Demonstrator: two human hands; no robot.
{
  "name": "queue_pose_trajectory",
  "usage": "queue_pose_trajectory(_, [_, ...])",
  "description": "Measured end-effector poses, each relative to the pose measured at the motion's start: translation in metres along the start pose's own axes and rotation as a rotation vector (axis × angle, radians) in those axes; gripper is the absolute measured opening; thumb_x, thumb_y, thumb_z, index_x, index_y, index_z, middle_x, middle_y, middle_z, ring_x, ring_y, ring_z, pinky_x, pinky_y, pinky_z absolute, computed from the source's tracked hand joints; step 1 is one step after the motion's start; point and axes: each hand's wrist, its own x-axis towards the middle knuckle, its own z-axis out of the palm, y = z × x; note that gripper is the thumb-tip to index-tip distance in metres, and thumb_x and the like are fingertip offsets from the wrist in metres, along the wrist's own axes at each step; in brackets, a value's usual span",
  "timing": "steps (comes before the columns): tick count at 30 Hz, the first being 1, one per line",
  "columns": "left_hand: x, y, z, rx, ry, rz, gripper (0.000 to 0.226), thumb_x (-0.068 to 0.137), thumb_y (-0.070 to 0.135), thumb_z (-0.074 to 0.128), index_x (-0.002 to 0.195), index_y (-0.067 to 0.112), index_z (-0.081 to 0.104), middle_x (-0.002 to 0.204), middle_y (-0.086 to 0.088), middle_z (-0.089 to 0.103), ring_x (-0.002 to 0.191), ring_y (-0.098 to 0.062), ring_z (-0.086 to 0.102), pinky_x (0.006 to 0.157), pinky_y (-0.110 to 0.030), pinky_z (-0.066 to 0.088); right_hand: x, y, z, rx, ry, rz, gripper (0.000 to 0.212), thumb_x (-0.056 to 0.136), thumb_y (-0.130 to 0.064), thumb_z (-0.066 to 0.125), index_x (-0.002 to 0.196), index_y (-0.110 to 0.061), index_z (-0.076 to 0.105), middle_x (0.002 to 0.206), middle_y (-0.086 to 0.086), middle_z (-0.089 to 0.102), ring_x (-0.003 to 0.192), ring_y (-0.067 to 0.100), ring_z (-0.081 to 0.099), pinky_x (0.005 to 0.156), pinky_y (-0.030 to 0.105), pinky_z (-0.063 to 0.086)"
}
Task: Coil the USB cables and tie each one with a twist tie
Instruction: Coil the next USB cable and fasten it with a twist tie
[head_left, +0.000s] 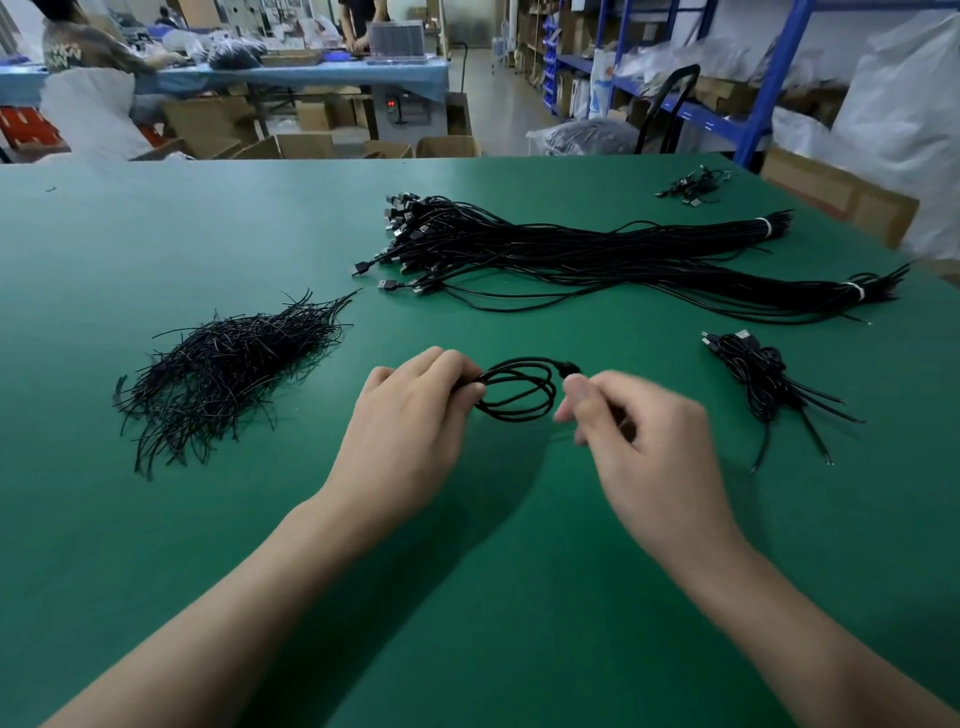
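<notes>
The left hand (410, 415) has its grip clamped on a black USB cable (519, 389), wound in round loops above the smooth green desk (156, 545). The blurred right hand (644, 431) curls beside the coil; I cannot tell if its grip holds anything. Wiry twist ties (228, 364) heap at the left, and banded cable bundles (597, 254) lie far right.

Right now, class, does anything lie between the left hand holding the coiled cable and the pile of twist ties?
Nothing visible does. The left hand grips the coiled cable, and only bare green table separates it from the twist tie pile to its left.
</notes>
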Motion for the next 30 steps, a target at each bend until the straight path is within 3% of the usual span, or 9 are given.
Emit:
queue_pose_trajectory(2, [-0.002, 0.005, 0.001, 0.003, 0.059, -0.019, 0.011, 0.104, 0.022, 0.054, 0.099, 0.015, 0.061, 0.095, 0.006, 0.064, 0.084, -0.019, 0.057, 0.081, -0.034, 0.036, -0.004, -0.006, 0.01, 0.266, -0.207, 0.368, 0.052, 0.096, -0.061, 0.044, 0.085, -0.018, 0.072, 0.072, 0.005, 0.071, 0.057, 0.013, 0.06, 0.054, 0.035, 0.051])
queue_pose_trajectory(4, [-0.006, 0.014, 0.003, 0.028, 0.123, 0.009, 0.012, 0.103, 0.021, 0.054, 0.097, 0.013, 0.062, 0.093, 0.004, 0.064, 0.083, -0.02, 0.057, 0.08, -0.036, 0.038, -0.005, -0.009, 0.019, 0.572, -0.35, 0.658, 0.062, 0.088, -0.063, 0.043, 0.104, -0.008, 0.069, 0.088, 0.012, 0.076, 0.07, 0.019, 0.069, 0.062, 0.039, 0.058])
queue_pose_trajectory(7, [-0.011, 0.026, 0.006, 0.084, 0.175, 0.111, 0.014, 0.1, 0.022, 0.054, 0.096, 0.013, 0.064, 0.089, 0.003, 0.064, 0.082, -0.022, 0.061, 0.076, -0.039, 0.043, -0.002, -0.009, 0.025, 0.994, -0.389, 0.806, 0.067, 0.092, -0.059, 0.046, 0.122, 0.0, 0.057, 0.103, 0.018, 0.075, 0.092, 0.027, 0.073, 0.081, 0.037, 0.061])
queue_pose_trajectory(9, [-0.014, 0.031, 0.009, 0.127, 0.173, 0.179, 0.015, 0.1, 0.023, 0.055, 0.097, 0.014, 0.065, 0.087, 0.002, 0.063, 0.081, -0.023, 0.062, 0.073, -0.04, 0.044, 0.0, -0.008, 0.025, 1.15, -0.345, 0.795, 0.063, 0.091, -0.058, 0.048, 0.116, -0.001, 0.06, 0.106, 0.018, 0.073, 0.1, 0.027, 0.071, 0.086, 0.037, 0.06])
queue_pose_trajectory(12, [-0.016, 0.034, 0.014, 0.203, 0.173, 0.248, 0.016, 0.101, 0.025, 0.055, 0.101, 0.015, 0.068, 0.085, 0.003, 0.062, 0.079, -0.023, 0.063, 0.071, -0.038, 0.044, 0.002, -0.006, 0.022, 1.193, -0.251, 0.771, 0.051, 0.09, -0.054, 0.051, 0.101, -0.007, 0.067, 0.104, 0.015, 0.073, 0.099, 0.022, 0.07, 0.083, 0.032, 0.058])
queue_pose_trajectory(16, [-0.018, 0.034, 0.019, 0.259, 0.163, 0.274, 0.019, 0.102, 0.027, 0.054, 0.106, 0.016, 0.069, 0.083, 0.003, 0.062, 0.077, -0.023, 0.062, 0.067, -0.038, 0.043, 0.0, -0.007, 0.02, 1.092, -0.146, 0.759, 0.059, 0.095, -0.049, 0.052, 0.122, 0.002, 0.064, 0.118, 0.019, 0.071, 0.103, 0.021, 0.07, 0.087, 0.031, 0.057])
queue_pose_trajectory(20, [-0.018, 0.035, 0.024, 0.334, 0.175, 0.299, 0.021, 0.102, 0.027, 0.053, 0.101, 0.016, 0.071, 0.079, 0.002, 0.061, 0.072, -0.022, 0.061, 0.063, -0.037, 0.041, -0.001, -0.009, 0.022, 1.046, -0.115, 0.772, 0.053, 0.099, -0.044, 0.05, 0.123, 0.001, 0.064, 0.102, 0.01, 0.074, 0.091, 0.016, 0.071, 0.084, 0.032, 0.054])
queue_pose_trajectory(24, [-0.019, 0.036, 0.025, 0.379, 0.175, 0.307, 0.022, 0.102, 0.026, 0.052, 0.092, 0.017, 0.07, 0.078, 0.003, 0.061, 0.07, -0.022, 0.061, 0.063, -0.037, 0.04, -0.003, -0.007, 0.022, 1.031, -0.098, 0.736, 0.055, 0.091, -0.051, 0.053, 0.121, -0.007, 0.063, 0.085, 0.001, 0.073, 0.085, 0.014, 0.071, 0.077, 0.027, 0.057])
queue_pose_trajectory(30, [-0.02, 0.039, 0.026, 0.394, 0.18, 0.345, 0.022, 0.103, 0.026, 0.052, 0.095, 0.018, 0.071, 0.078, 0.003, 0.062, 0.069, -0.022, 0.061, 0.061, -0.036, 0.04, -0.003, -0.005, 0.02, 0.974, -0.077, 0.724, 0.056, 0.087, -0.055, 0.052, 0.113, -0.007, 0.065, 0.093, 0.009, 0.075, 0.083, 0.015, 0.072, 0.069, 0.023, 0.057])
